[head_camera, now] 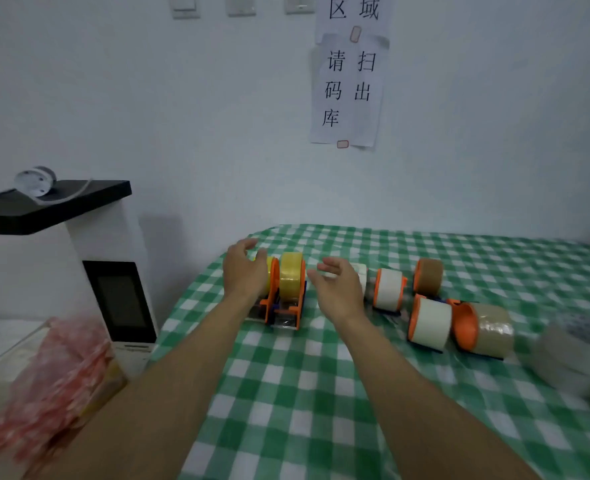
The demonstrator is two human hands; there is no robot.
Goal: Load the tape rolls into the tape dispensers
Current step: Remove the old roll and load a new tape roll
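— Both hands are out over the green-checked tablecloth (286,393), right?

— Yes. My left hand (244,271) is open with the fingers loosely spread, holding nothing; it sits in front of the leftmost yellow tape roll (271,271), so I see only a sliver of that roll and cannot tell whether my fingers touch it. My right hand (338,289) is open too, fingers curled a little, empty.

— Where is the tape relative to them?

— Between my hands stands a second yellow tape roll (292,277), seated upright in an orange tape dispenser (286,311). Just past my right hand, partly hidden by it, is a white roll (363,277); beside that another white tape roll (389,289) sits in its orange dispenser.

— And farther right?

— A brown tape roll (428,275) at the back, a large white roll in a dispenser (430,323) nearer to me, then a tan roll with an orange hub (487,327) next to it. At the far right edge is a blurred grey roll-like thing (570,355).

— Off the table?

— To my left, a white machine with a dark screen (120,299), and a pink plastic bag (54,382) near my left forearm.
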